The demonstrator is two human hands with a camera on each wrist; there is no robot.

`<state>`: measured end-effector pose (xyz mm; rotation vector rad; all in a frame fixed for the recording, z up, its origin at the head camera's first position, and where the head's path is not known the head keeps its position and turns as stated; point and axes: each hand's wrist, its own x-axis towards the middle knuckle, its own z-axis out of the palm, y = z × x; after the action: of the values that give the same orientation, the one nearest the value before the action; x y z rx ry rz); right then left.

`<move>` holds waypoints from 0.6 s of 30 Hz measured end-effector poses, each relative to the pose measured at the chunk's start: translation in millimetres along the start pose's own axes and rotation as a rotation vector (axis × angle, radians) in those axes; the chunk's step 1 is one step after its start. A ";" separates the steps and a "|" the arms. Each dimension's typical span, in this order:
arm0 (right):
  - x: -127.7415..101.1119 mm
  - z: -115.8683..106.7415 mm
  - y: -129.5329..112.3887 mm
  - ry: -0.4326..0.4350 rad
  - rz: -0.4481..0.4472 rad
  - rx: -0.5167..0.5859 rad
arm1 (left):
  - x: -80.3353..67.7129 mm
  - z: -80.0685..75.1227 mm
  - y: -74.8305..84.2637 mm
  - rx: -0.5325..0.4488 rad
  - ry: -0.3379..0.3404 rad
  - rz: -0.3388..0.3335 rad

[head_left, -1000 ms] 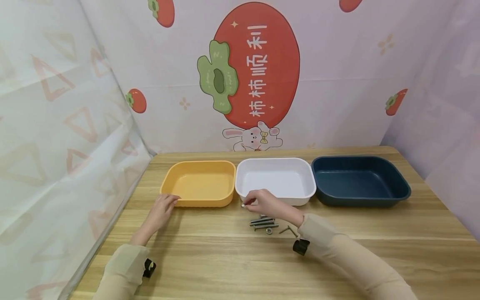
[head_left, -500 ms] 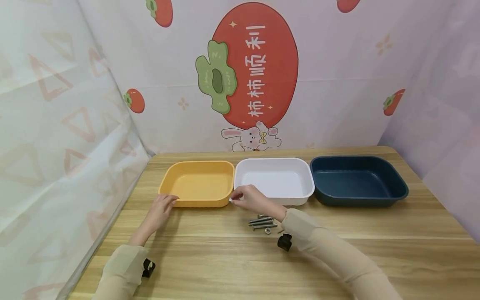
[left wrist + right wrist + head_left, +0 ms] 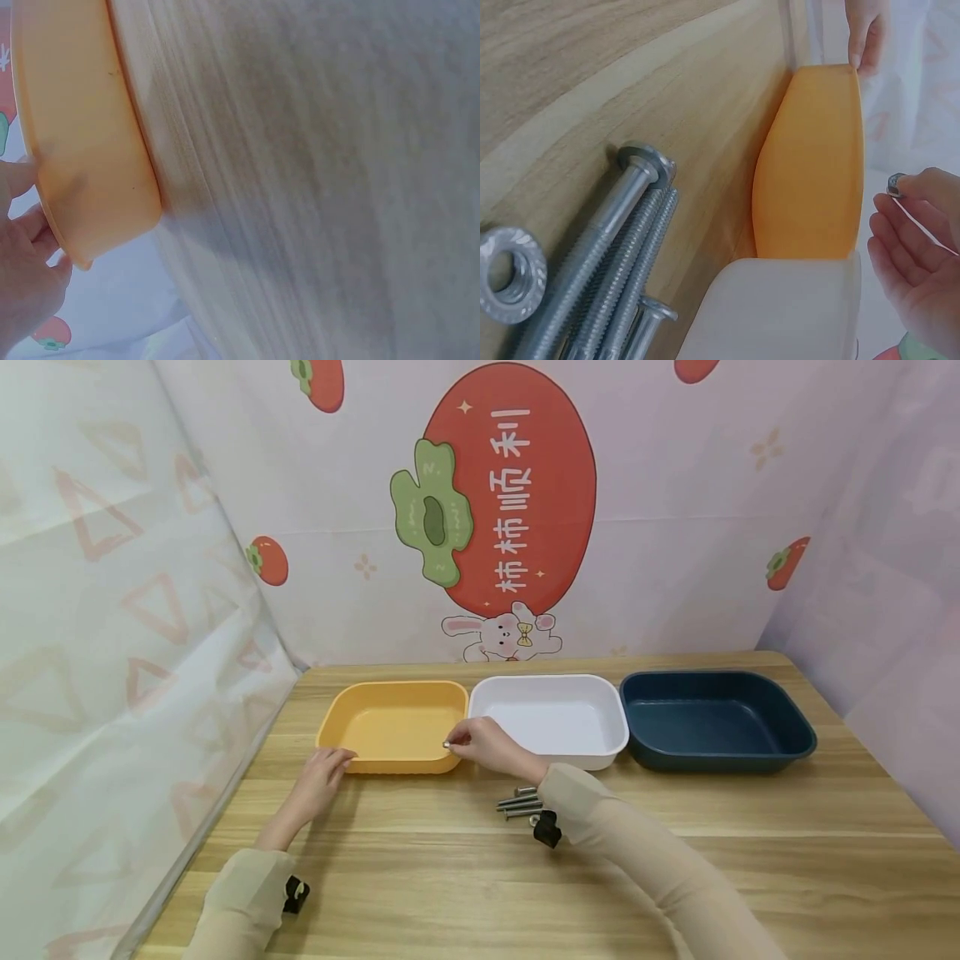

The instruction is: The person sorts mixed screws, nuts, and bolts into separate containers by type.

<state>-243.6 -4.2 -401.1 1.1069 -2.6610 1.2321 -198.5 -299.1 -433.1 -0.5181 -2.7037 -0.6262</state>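
Note:
A small metal nut (image 3: pixel 895 184) is pinched between the thumb and index finger of my right hand (image 3: pixel 491 745), over the right front part of the yellow tray (image 3: pixel 408 767). My left hand (image 3: pixel 321 779) grips that tray's rim at its front left corner; the left wrist view shows the fingers (image 3: pixel 46 238) at the edge. On the table in front of the white tray (image 3: pixel 555 762) lie several bolts (image 3: pixel 622 232). Beside them rests a flanged nut (image 3: pixel 532 277), partly covered by the right wrist's black strap in the head view.
The yellow and white trays stand side by side with a dark blue tray (image 3: pixel 720 762) to their right, along the back of the wooden table (image 3: pixel 420 877). Printed cloth (image 3: pixel 337 610) hangs behind and at both sides.
My right hand has carried the nut leftward and slightly up, from in front of the white tray to above the yellow one. The left hand has stayed at the yellow tray's corner.

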 end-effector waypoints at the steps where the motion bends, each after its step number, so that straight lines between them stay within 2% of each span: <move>1: 1.5 0.8 0.3 0.002 0.006 0.005 | -0.1 0.0 -0.3 0.001 0.002 0.003; 8: 9.5 4.4 2.4 0.003 0.044 0.019 | 0.7 -0.2 -0.8 0.010 0.037 0.052; 18: 14.0 4.3 4.2 0.004 0.099 0.010 | 1.5 -0.4 -0.9 -0.004 0.002 0.028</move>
<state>-255.5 -13.6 -402.9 0.9845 -2.7403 1.2620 -200.1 -299.7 -432.5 -0.5549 -2.6894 -0.6241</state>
